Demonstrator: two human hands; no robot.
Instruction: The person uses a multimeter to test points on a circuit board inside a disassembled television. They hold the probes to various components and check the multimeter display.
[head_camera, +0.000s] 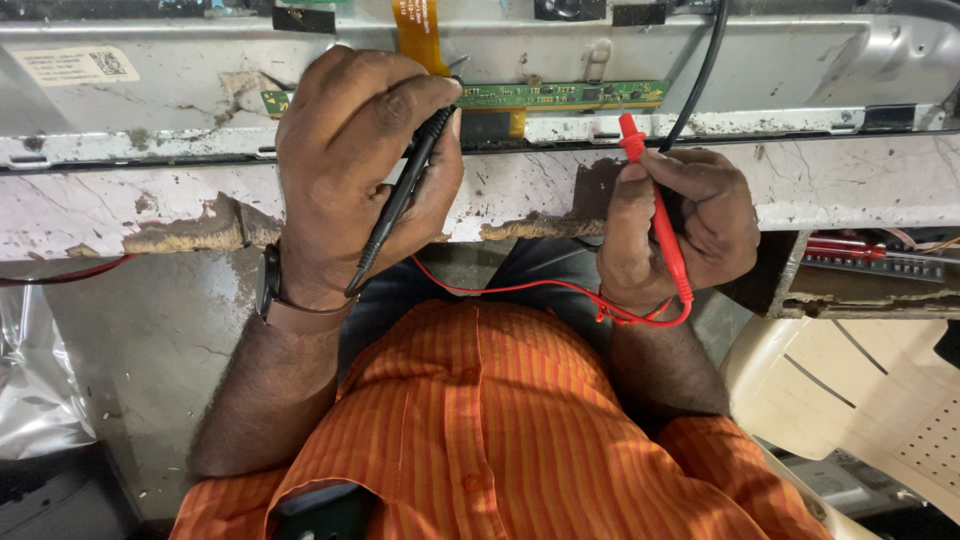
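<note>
**Two probes at the green board**

While both hands grip meter probes, the tips sit at the green board, a narrow strip running along the lower edge of a grey metal panel that lies on the bench.

Left hand: closed around the black probe, thumb and fingers wrapped over its upper part. Probe slants up and right; its tip meets the left part of the board, just below an orange ribbon cable. Exact contact point hidden by the thumb. Watch on the wrist.

Right hand: closed on the red probe, held nearly upright, pinched between thumb and fingers. Its tip touches or is just short of the board's right part; cannot tell which. Red lead loops from the probe's base, under both wrists, towards the left.

Black cable comes down from the top edge behind the right hand.

Bench edge: white, marbled, chipped along the underside. Orange striped shirt fills the lower middle. Pale plastic chair at lower right. Crinkled clear plastic at lower left.
</note>
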